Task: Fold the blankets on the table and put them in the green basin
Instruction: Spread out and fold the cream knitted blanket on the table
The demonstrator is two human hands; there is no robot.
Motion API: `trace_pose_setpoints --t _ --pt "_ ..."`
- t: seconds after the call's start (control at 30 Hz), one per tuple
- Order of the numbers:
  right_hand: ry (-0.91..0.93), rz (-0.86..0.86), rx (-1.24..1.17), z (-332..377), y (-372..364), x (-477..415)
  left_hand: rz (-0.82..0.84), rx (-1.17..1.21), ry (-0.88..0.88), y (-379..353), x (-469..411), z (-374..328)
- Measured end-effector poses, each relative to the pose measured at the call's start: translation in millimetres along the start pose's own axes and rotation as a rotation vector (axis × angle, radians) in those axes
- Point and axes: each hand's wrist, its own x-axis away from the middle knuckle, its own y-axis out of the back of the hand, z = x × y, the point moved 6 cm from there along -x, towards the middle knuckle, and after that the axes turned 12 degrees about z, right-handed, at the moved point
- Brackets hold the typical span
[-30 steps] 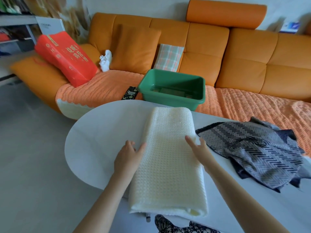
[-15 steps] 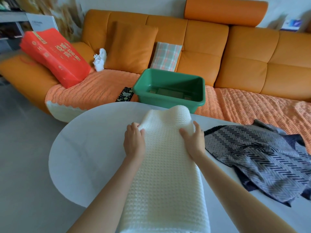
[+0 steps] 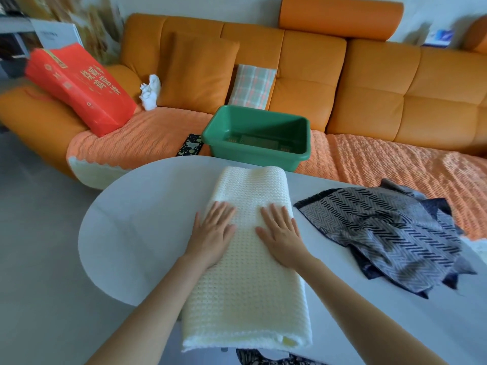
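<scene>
Cream waffle-knit blanket (image 3: 247,272) lies folded long, both palms flat on it.

Gold Chinese characters on red bag (image 3: 79,86), unreadable

The left arm (image 3: 147,306) and the right arm (image 3: 355,299) are stretching forward side by side. The left hand (image 3: 214,233) and the right hand (image 3: 280,234) are lying flat, palms down, fingers straight, thumbs toward each other.
</scene>
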Motion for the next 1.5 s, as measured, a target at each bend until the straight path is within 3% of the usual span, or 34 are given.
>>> trace_pose_setpoints --t 0.07,0.17,0.27,0.37,0.53,0.67,0.97,1.23,1.5 --pt "-0.001 0.042 -0.002 5 1 13 -0.032 -0.018 -0.041 11 7 -4" --pt "0.144 0.088 0.046 18 -9 54 -0.242 0.093 -0.286 34 51 -31" --pt "0.310 0.104 0.083 21 -29 118 0.002 0.212 -0.409 7 121 -48" --pt "0.347 0.106 0.087 12 -36 159 -0.016 -0.016 -0.460 -21 170 -40" --pt "0.431 0.002 0.317 12 -49 168 0.058 -0.190 -0.452 -33 183 -27" --pt "0.426 -0.096 0.336 8 -51 162 0.039 -0.218 -0.403 -36 177 -18" --pt "0.527 -0.315 0.368 11 -56 171 -0.205 -0.110 -0.533 -26 181 -25" --pt "0.590 -0.465 0.198 15 -20 179 -0.241 0.145 -0.490 9 182 -23" --pt "0.511 -0.411 -0.025 25 30 172 -0.272 0.377 -0.398 53 167 -22"
